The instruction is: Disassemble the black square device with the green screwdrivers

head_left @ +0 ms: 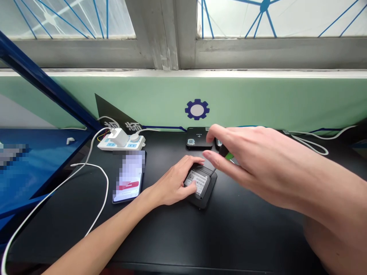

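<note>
My left hand cupped over black box, holding it down, box mid-desk. Right hand pinching small dark thing just above (can't tell what). Next: bring it to box, keep box steady.

A white power strip lies on the black table, and a white charger is plugged into it. Just below this strip is a smartphone with blurred screen, and a white cable curves on the strip's lower left.
</note>
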The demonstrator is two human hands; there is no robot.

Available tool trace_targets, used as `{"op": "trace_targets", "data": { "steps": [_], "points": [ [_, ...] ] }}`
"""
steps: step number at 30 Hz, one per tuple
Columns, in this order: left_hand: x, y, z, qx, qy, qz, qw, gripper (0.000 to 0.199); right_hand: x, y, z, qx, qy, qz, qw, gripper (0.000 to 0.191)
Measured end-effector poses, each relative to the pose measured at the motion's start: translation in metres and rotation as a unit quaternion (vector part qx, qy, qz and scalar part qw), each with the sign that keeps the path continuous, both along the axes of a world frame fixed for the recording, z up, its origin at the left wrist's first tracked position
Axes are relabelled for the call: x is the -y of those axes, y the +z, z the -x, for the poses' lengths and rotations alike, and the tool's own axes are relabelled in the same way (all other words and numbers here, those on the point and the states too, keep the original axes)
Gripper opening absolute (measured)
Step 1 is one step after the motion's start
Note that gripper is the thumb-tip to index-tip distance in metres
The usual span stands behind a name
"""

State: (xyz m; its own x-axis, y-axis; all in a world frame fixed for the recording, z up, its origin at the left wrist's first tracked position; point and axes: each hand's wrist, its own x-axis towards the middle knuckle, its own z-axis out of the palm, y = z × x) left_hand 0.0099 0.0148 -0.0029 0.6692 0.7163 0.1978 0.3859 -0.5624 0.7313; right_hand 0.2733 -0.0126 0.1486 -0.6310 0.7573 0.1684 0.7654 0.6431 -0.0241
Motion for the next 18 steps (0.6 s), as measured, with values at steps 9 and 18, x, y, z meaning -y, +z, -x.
{"op": "trace_targets", "data": {
  "steps": [9,18],
  "points": [
    [-0.001,-0.001,0.001,-0.008,0.0,-0.007,1.0,0.065,0.009,0.0,0.001,0.008,0.0,0.009,1.0,0.015],
    [0.001,0.0,0.001,-0.018,0.003,0.0,1.0,0.059,0.017,0.006,0.006,0.026,-0.015,0.031,0.999,0.024]
  ]
}}
